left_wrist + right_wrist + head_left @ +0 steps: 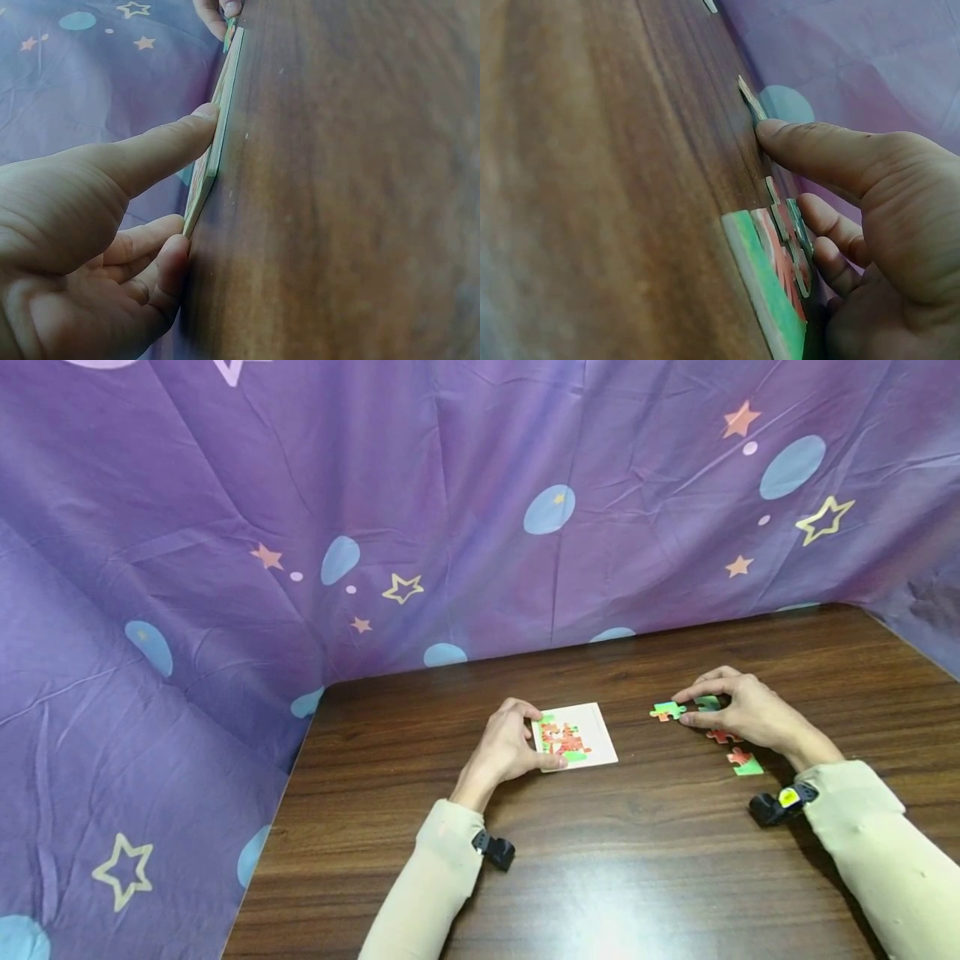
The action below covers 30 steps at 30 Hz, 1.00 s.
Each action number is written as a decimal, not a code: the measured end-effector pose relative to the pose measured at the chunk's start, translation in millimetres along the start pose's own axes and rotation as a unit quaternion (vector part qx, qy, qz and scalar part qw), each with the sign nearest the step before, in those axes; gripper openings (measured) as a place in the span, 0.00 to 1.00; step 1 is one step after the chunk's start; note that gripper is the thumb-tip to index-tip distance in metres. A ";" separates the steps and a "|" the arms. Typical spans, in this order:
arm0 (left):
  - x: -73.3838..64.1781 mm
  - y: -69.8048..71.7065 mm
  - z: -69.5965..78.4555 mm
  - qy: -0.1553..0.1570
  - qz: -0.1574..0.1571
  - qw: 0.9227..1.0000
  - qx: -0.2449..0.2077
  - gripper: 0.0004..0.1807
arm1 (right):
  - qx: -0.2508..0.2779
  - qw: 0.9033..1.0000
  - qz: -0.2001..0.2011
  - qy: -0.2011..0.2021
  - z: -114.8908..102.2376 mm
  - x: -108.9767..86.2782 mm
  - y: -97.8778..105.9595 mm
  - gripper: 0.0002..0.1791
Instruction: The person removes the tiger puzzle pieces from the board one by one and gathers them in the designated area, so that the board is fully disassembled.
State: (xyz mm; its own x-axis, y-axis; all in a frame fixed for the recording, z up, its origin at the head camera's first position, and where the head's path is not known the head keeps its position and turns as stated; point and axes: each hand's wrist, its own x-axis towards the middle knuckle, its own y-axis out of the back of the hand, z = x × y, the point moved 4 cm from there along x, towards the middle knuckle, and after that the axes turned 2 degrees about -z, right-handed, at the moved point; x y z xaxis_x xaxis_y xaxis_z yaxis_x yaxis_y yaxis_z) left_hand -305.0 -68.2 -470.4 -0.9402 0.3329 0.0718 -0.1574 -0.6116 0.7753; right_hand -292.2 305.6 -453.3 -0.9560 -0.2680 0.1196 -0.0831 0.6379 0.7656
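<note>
A white puzzle board point(597, 732), partly filled with red, white and green jigsaw pieces, lies on the wooden table. My left hand point(506, 743) holds its left side, thumb at the near edge and fingers at the far corner; the left wrist view shows the board edge-on beside the thumb point(169, 146). To the right of the board, my right hand point(738, 710) pinches a green jigsaw piece point(666, 711) with orange and blue parts, low over the table. Under and beside that hand lie a red-and-green corner piece point(745, 763), a red piece point(722, 737) and a green piece point(707, 702), partly hidden.
The brown wooden table point(600, 827) runs back to a purple cloth point(480, 510) printed with stars and blue ovals, which also hangs at the left. A small black camera sits on each wrist, the left one point(495, 850) and the right one point(780, 804).
</note>
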 end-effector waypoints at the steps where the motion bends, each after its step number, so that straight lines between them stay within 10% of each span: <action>1: -0.1 0.3 0.3 -0.001 0.000 1.000 0.002 0.44 | -0.001 1.000 -0.001 -0.001 -0.3 0.0 0.2 0.20; 24: 2.7 -4.4 -4.9 -0.008 0.006 1.000 0.012 0.45 | 0.007 0.999 -0.022 -0.034 0.8 0.3 -0.2 0.26; 30: -10.6 11.3 16.8 0.006 -0.014 1.000 0.004 0.43 | 0.004 0.999 -0.023 -0.033 1.8 -0.1 0.7 0.28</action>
State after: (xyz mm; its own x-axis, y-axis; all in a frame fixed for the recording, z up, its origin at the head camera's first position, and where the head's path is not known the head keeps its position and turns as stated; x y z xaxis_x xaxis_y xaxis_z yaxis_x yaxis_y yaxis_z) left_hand -291.8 -66.6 -451.9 -0.9391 0.3411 0.0420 -0.1816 -0.5964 0.7819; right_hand -292.7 307.4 -453.8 -0.9676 -0.2491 0.0417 -0.1298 0.6323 0.7638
